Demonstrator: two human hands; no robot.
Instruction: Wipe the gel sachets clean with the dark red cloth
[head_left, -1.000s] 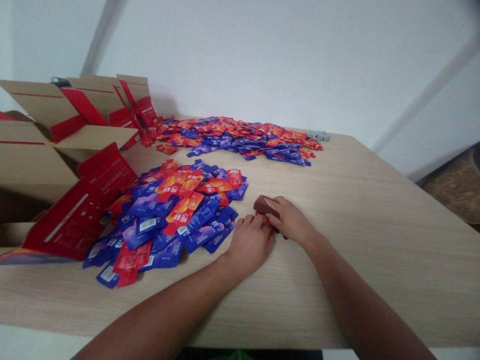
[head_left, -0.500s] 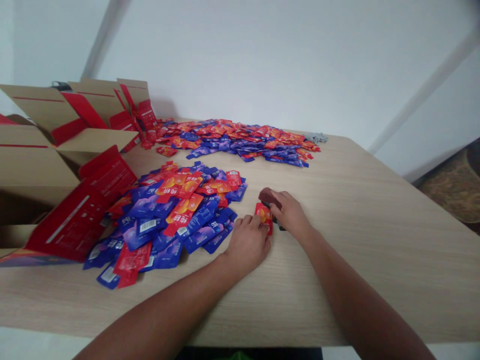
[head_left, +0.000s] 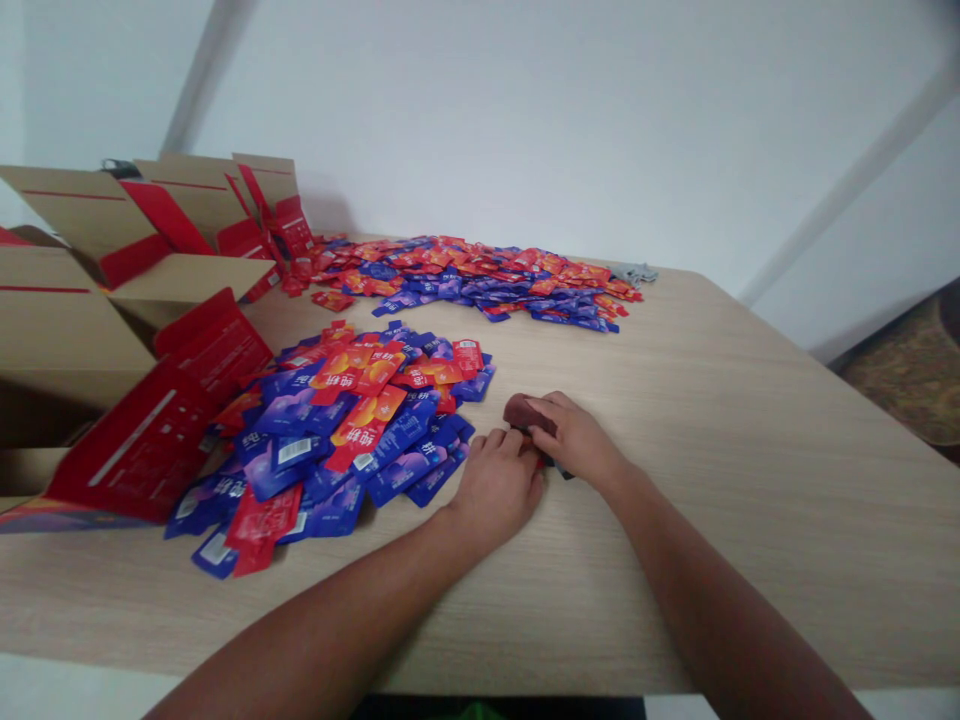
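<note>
My right hand (head_left: pixel 581 440) grips a reddish-brown, rounded block (head_left: pixel 523 412), with a dark part showing below the palm. The block is over a small red-and-orange sachet (head_left: pixel 539 463) on the table, which it and my fingers mostly hide; whether it presses on it I cannot tell. My left hand (head_left: pixel 495 487) rests on the table with curled fingers, holding the sachet's near left edge. Just left of that hand spreads a loose pile of blue and red sachets (head_left: pixel 382 430), several with white barcode labels.
Open cardboard boxes (head_left: pixel 67 320) with red flaps (head_left: pixel 142 440) stand along the left side. A long heap of red and blue sachets (head_left: pixel 480 275) lies by the wall, with a grey cloth-like piece (head_left: pixel 636 272) at its right end. Wooden table (head_left: pixel 750 420) extends to the right.
My right hand has moved the brown block left and nearer, over the red sachet, which is now mostly covered. My left hand has stayed in place.
</note>
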